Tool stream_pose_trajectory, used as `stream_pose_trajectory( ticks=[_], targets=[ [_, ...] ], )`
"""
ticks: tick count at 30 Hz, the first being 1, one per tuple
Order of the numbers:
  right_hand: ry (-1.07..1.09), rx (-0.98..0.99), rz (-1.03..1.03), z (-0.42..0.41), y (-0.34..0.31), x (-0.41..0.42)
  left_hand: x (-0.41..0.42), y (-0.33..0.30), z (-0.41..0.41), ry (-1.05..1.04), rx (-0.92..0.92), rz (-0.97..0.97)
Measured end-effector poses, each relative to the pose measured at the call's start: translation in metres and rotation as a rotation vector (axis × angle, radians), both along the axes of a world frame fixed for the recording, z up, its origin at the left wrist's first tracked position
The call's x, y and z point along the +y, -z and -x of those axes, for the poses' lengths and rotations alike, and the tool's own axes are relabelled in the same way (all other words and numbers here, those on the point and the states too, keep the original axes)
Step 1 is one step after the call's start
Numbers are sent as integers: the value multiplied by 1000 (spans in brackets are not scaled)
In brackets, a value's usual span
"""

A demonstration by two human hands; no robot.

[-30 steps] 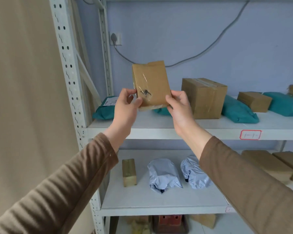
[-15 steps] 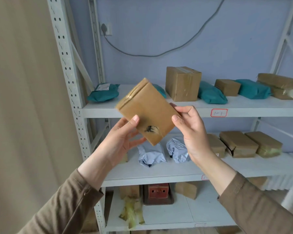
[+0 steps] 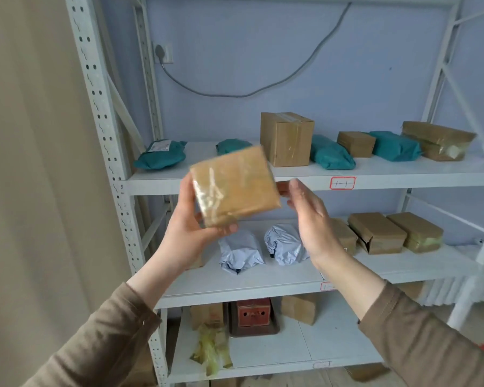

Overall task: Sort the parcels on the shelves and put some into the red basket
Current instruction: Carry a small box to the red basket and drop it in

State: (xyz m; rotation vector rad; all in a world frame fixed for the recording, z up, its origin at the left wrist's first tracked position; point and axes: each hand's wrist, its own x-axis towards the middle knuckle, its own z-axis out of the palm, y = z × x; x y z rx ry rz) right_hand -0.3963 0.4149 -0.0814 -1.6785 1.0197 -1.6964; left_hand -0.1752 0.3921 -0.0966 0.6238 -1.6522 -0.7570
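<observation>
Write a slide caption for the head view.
Left hand holds a brown parcel before the shelves.

Grey cable (image 3: 235, 93) from wall socket (image 3: 162, 53) across blue wall (image 3: 347, 79), beige curtain (image 3: 25, 163) beside.

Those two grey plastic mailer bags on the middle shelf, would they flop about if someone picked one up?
Probably yes. The left grey mailer bag and the right grey mailer bag look crumpled and rounded, so the film likely sags around soft contents. Their glossy plastic may be slippery. Being lumpy and without flat faces, they might shift when pushed, unlike the taped cardboard box above.
</observation>
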Motion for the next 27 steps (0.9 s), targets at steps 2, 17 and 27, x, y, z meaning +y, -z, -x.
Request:
stream_pose_trajectory(
  ticks=[2, 17, 27],
  targets=[
    [-101, -159, -238, 1, 2, -6, -2, -6, 0, -264, -323, 317],
    [-341, -296, -310, -3, 23, -31, -34, 37, -8, -408, -513, 501],
    [-329, -170, -210, 13, 37, -55, -36, 11, -5, 43, 239, -396]
  ],
)
